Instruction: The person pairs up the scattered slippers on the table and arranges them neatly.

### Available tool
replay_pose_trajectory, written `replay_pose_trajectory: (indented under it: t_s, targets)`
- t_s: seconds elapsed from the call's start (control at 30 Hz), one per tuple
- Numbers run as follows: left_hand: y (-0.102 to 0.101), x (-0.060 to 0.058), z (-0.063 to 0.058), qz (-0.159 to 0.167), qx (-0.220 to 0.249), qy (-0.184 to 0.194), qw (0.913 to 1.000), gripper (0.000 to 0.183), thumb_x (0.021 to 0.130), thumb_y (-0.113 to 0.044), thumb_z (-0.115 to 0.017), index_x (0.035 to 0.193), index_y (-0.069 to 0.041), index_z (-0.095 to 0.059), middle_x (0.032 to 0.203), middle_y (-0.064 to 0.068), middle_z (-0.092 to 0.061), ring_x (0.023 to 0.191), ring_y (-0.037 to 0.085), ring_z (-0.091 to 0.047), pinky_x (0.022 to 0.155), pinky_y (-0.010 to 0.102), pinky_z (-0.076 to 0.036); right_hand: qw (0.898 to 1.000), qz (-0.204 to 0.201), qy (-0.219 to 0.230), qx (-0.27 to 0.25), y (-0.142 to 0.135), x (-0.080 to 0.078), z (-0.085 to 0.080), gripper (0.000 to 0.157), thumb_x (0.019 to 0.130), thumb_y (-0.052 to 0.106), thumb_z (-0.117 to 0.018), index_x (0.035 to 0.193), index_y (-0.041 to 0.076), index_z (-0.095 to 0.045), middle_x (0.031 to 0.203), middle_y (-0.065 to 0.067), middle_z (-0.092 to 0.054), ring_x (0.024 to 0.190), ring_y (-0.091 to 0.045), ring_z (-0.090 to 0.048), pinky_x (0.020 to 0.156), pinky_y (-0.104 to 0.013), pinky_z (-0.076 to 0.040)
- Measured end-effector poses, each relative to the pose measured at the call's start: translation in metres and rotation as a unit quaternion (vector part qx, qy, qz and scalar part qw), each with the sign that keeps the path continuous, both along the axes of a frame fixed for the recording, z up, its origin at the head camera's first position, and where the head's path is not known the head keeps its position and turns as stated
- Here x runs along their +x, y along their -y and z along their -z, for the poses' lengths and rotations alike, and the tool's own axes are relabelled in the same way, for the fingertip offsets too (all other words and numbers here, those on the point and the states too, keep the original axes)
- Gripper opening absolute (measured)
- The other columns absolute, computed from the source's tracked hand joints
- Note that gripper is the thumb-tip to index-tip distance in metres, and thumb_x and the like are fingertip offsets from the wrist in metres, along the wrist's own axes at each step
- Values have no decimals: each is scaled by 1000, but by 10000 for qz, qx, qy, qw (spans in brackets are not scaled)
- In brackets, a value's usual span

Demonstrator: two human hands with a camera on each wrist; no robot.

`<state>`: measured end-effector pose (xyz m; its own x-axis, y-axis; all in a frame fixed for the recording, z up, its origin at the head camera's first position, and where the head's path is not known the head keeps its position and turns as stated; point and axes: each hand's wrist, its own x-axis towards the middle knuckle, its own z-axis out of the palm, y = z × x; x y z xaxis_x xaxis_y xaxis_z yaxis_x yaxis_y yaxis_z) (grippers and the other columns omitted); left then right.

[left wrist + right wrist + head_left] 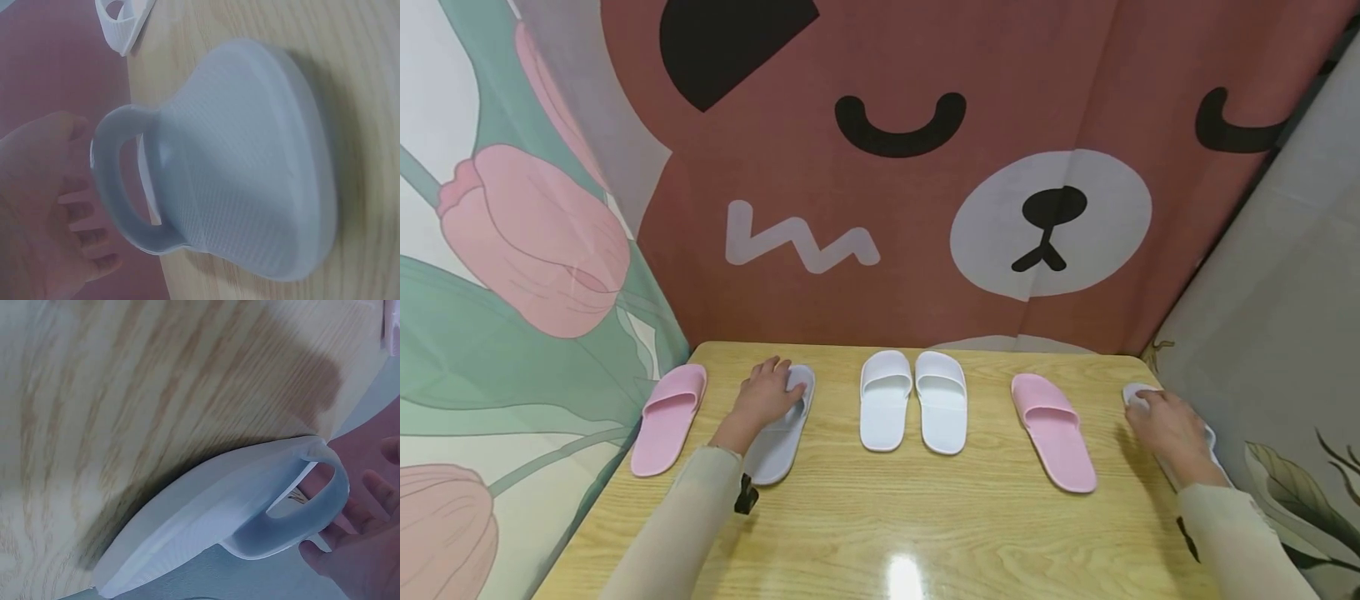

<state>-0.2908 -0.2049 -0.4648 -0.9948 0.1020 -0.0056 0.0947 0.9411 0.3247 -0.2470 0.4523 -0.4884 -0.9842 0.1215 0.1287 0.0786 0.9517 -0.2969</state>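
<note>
At the left of the wooden table, my left hand is over the strap end of a grey slipper, its fingers spread. In the left wrist view the strap of that slipper arches up close beside the hand, and nothing is gripped. A second grey slipper lies along the table's right edge. My right hand hovers over its strap and hides much of it in the head view. The right wrist view has the fingers loosely extended beside the strap.
A pair of white slippers stands side by side at the table's middle back. One pink slipper lies at the far left edge, another pink slipper right of centre. Printed curtains hang behind and on both sides of the table.
</note>
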Motion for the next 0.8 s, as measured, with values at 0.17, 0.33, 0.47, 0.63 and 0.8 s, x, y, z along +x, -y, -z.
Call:
replay_pose_trajectory:
  t_s: [0.17,0.33,0.47,0.63,0.8]
  targets:
    - [-1,-1,1,-12,-13,52,10000,71,103,-45,-51,155,1,-34,161,28,-25,147,50,-23,110,71,-27,10000,-74,3,-11,-6,-1,2,50,103,33,-45,133,-6,-52,133,-40,-43,115,-64,-41,89,-75,-33]
    - [-1,-3,2,-16,-12,56,10000,71,103,-45,-51,155,1,-34,161,28,-24,147,50,-23,110,71,-27,9999,-105,28,-64,-10,0,3,52,104,35,-44,135,-7,-50,133,-42,-41,114,-65,-40,88,-75,-33]
    - [1,-4,3,-31,-44,41,10000,71,103,-45,-52,155,1,-35,161,28,-26,146,50,-24,109,71,-28,9999,-95,88,-76,-12,0,3,51,102,32,-49,135,-7,-49,133,-43,-40,113,-66,-39,87,-75,-33]
    - [1,-6,4,-51,-60,114,9999,72,103,-46,-51,155,0,-35,161,27,-26,146,49,-25,109,71,-28,9999,-9,155,-17,-15,-1,3,51,101,30,-51,136,-7,-47,135,-43,-38,114,-66,-38,87,-75,-33]
    - [-1,-7,3,-94,-29,190,9998,72,102,-46,-52,155,1,-35,160,28,-27,146,49,-25,109,70,-29,9995,95,289,-86,-19,-3,5,55,101,31,-52,140,-7,-43,137,-44,-34,117,-66,-34,88,-76,-31]
